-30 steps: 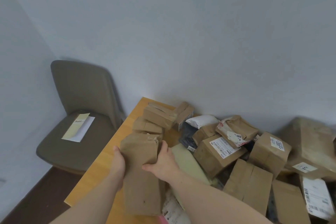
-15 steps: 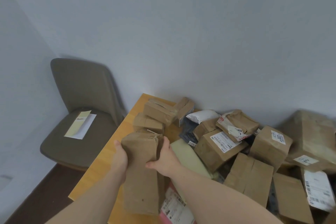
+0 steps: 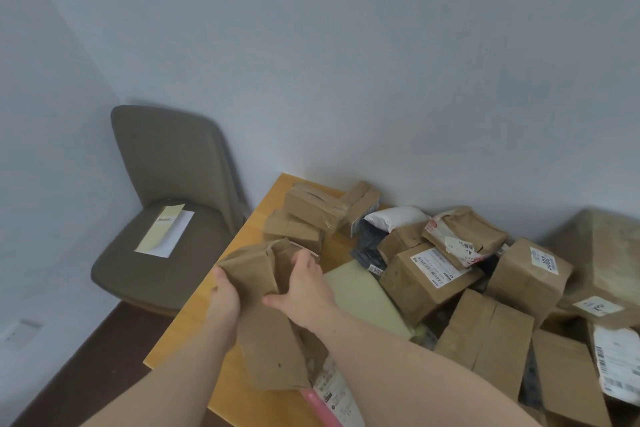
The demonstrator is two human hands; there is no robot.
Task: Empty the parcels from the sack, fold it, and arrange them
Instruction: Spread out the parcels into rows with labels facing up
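Your left hand (image 3: 227, 300) grips the left edge of the long brown parcel (image 3: 268, 319), fingers curled round behind it, and your right hand (image 3: 304, 288) clamps its right edge with the thumb across the front — both hands hold it near its upper end, which is bent over and tilted to the left. The parcel stands lengthwise over the near-left part of the wooden counter (image 3: 194, 329), its lower end down by a pink mailer (image 3: 320, 406) with a white label. Just beyond the held parcel, toward the wall, sit two small taped boxes (image 3: 304, 215), one stacked on the other, with a third box (image 3: 362, 204) leaning beside them. To the right of the held parcel lies a flat pale-green envelope (image 3: 363, 298), and past that the heap of parcels spreads along the wall: a white bag (image 3: 396, 217), a dark bag (image 3: 369, 246) below it, a labelled box (image 3: 426, 277), a crumpled brown packet (image 3: 464, 236) with a torn label, and a taller box (image 3: 530, 270) with a white sticker. Nearer you than that heap lie two flat brown boxes (image 3: 485, 333). Left of the counter, well apart from the held parcel, stands a grey-brown chair (image 3: 166, 184) in the corner — a yellow leaflet (image 3: 162, 229) on a white sheet lies on its seat
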